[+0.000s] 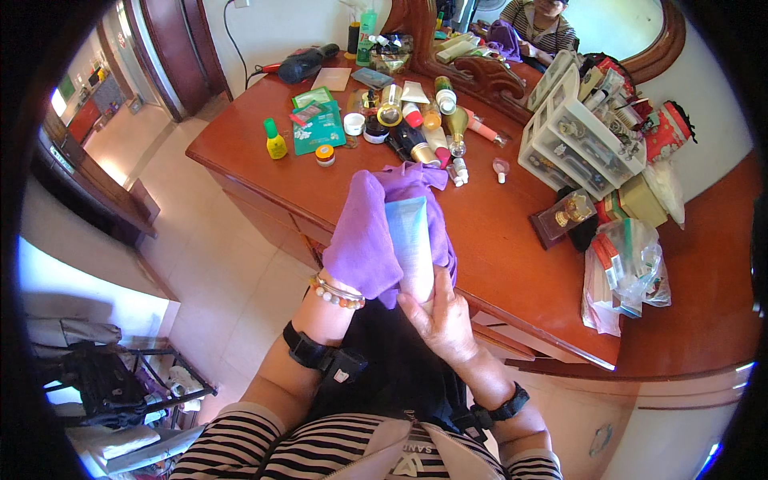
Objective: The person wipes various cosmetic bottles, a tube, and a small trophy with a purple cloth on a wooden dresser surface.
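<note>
A light blue and white squeeze tube stands roughly upright at the middle, its flat sealed end away from me. My right hand grips its lower end between thumb and fingers. A purple cloth covers my left hand, whose fingers are hidden; only the wrist with a beaded bracelet shows. The cloth lies against the tube's left side and passes behind it, its far folds reaching the dresser's edge. Whether my left fingers press on the tube through the cloth does not show.
On the wooden dresser crowd cosmetic bottles and jars, a yellow bottle with a green cap and sheet mask packets. A plastic drawer organizer, a crown ornament and a plastic bag stand to the right, below a mirror.
</note>
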`<state>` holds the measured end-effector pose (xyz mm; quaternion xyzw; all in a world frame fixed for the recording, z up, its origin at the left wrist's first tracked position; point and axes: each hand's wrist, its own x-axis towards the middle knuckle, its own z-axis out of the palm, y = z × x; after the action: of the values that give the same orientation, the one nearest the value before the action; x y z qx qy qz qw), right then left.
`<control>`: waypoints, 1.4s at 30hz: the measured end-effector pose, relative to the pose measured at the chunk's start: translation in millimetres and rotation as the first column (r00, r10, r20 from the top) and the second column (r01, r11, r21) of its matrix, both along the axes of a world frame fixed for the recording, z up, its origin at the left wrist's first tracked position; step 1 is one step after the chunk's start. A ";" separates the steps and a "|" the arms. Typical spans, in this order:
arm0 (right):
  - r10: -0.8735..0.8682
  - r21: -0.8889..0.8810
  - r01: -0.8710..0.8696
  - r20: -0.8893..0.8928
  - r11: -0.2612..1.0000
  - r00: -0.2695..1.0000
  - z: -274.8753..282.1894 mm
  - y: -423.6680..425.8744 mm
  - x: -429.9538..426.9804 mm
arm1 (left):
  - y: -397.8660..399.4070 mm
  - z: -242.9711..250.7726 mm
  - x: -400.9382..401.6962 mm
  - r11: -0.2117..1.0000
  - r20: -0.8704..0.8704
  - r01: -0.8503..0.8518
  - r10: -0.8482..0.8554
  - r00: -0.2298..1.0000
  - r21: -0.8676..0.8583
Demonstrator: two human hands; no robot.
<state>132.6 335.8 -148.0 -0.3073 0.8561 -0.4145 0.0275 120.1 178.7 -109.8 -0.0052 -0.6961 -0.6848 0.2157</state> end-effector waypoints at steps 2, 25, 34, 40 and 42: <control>-0.010 -0.056 0.011 0.011 0.998 1.000 3.6 -4.5 -2.1 | 8.1 7.3 -0.9 0.982 -0.020 0.156 -0.155 0.988 0.104; 0.141 -0.096 -0.129 0.120 0.987 0.983 30.5 -12.3 -2.0 | -25.3 -28.1 -26.3 0.224 -0.330 0.412 -0.328 0.885 0.883; 0.062 -0.243 -0.024 0.151 0.970 0.987 38.4 -15.9 -16.7 | -2.6 -49.1 -6.2 0.966 -0.152 0.077 -0.117 0.981 -0.246; 0.125 0.024 -0.126 0.064 0.992 0.990 23.2 -4.3 -13.1 | -11.2 -17.5 -16.5 0.627 -0.109 -0.187 0.161 0.981 -0.756; 0.225 -0.206 -0.179 0.228 0.962 0.947 17.8 -5.5 -8.3 | -15.8 -0.6 -14.8 0.517 0.021 -0.107 0.235 0.972 -0.849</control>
<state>124.2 330.3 -130.2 -0.3404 0.7682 -0.5213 0.1490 105.3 162.9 -110.4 0.0059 -0.9490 -0.2388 0.2059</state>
